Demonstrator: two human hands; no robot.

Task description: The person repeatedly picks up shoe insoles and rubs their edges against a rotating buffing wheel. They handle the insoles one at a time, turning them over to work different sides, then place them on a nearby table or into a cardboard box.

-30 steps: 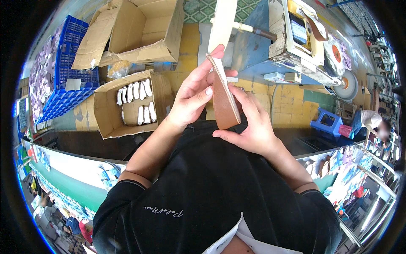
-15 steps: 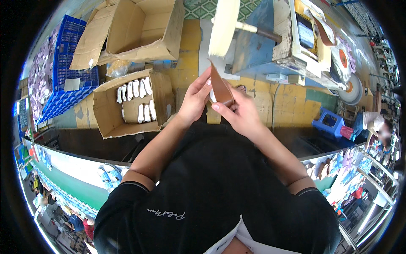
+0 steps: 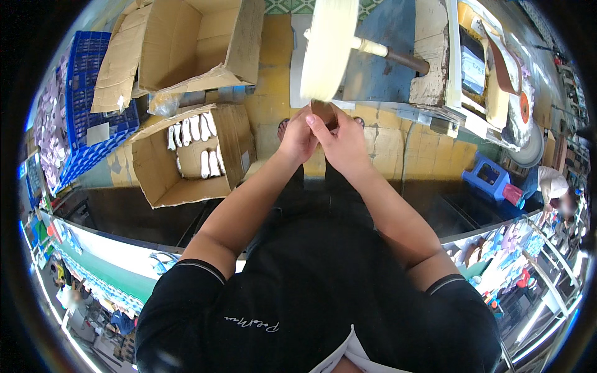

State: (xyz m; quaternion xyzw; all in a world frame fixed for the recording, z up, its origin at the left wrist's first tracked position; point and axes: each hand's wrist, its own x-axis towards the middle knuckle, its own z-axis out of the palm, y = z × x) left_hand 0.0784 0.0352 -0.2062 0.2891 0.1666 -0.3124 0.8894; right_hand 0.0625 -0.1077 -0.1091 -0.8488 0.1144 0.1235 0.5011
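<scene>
A brown shoe sole (image 3: 324,114) is held between both hands, its far end at the lower edge of a cream buffing wheel (image 3: 329,56). Whether the two touch cannot be made out. My left hand (image 3: 300,138) is closed around the sole's left side, its fingers mostly hidden. From the right, my right hand (image 3: 346,142) grips the sole, its thumb laid across the near face. A shaft (image 3: 398,58) carries the wheel out from the machine on the right.
At the left, an open cardboard box (image 3: 242,146) holds several white sole-shaped pieces (image 3: 205,127). Behind it stand a larger carton (image 3: 186,46) and a blue crate (image 3: 99,93). A blue stool (image 3: 485,177) is at the right, near another person (image 3: 550,183).
Both hands have moved forward with the brown sole, bringing it to the wheel's lower edge. The sole was tilted up and more exposed before; now the hands cover most of it.
</scene>
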